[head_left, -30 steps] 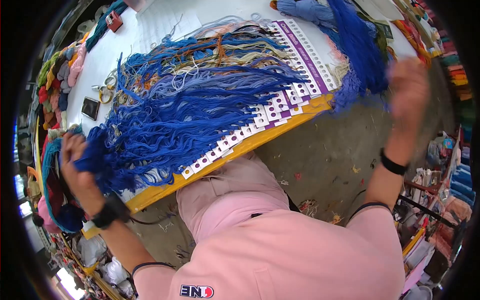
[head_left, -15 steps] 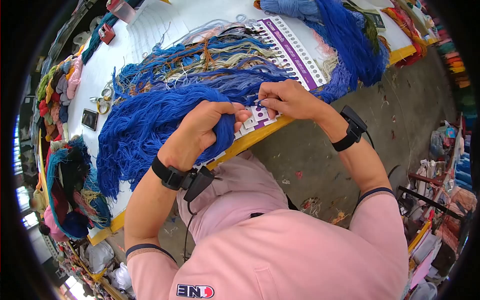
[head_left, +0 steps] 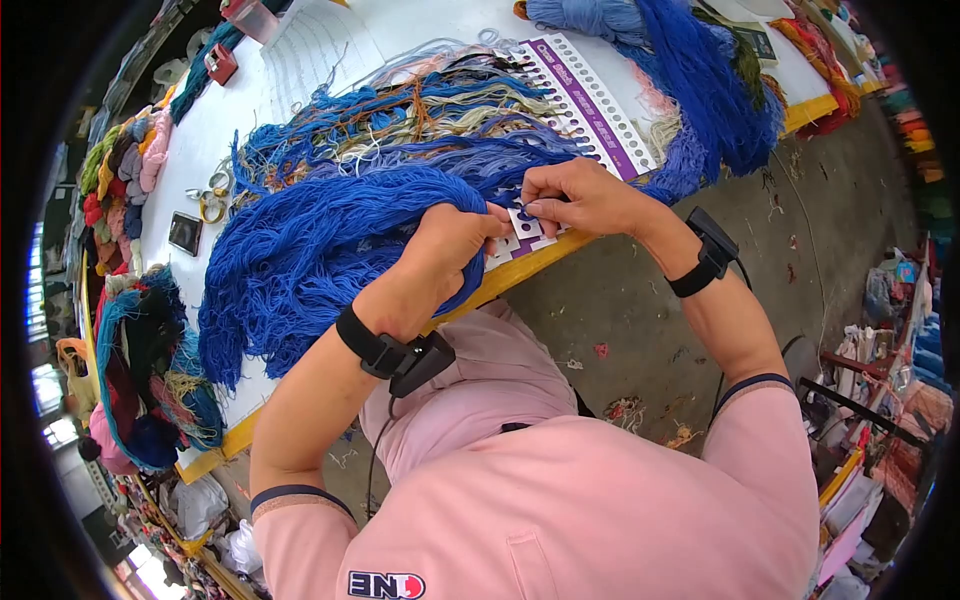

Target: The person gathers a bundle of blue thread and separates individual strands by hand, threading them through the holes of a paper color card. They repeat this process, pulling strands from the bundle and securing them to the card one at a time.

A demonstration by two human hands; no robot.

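Observation:
A thick hank of royal-blue thread (head_left: pixel 330 235) lies over the table's front edge. My left hand (head_left: pixel 445 250) is closed with the hank looped round it, its fingertips reaching a white punched thread card (head_left: pixel 525 226). My right hand (head_left: pixel 580 197) pinches with thumb and forefinger at the card's edge, close to my left fingertips. Blue strands meet the card there, but the fingers hide whether one is in the pinch. Behind, a purple-and-white punched card (head_left: pixel 590 110) has many coloured threads (head_left: pixel 420 110) attached along its holed edge.
The table (head_left: pixel 190 160) has a yellow front edge (head_left: pixel 520 282). Scissors (head_left: pixel 212 205), a dark phone-like object (head_left: pixel 185 233) and written sheets (head_left: pixel 310 55) are at left. More blue yarn (head_left: pixel 700 90) hangs over the right edge; a bundle of skeins (head_left: pixel 150 380) hangs at left.
My left hand has moved right and slightly up, its fingers now against the punched card. The hank has shifted along with it. My right hand stays nearly in place, still pinching.

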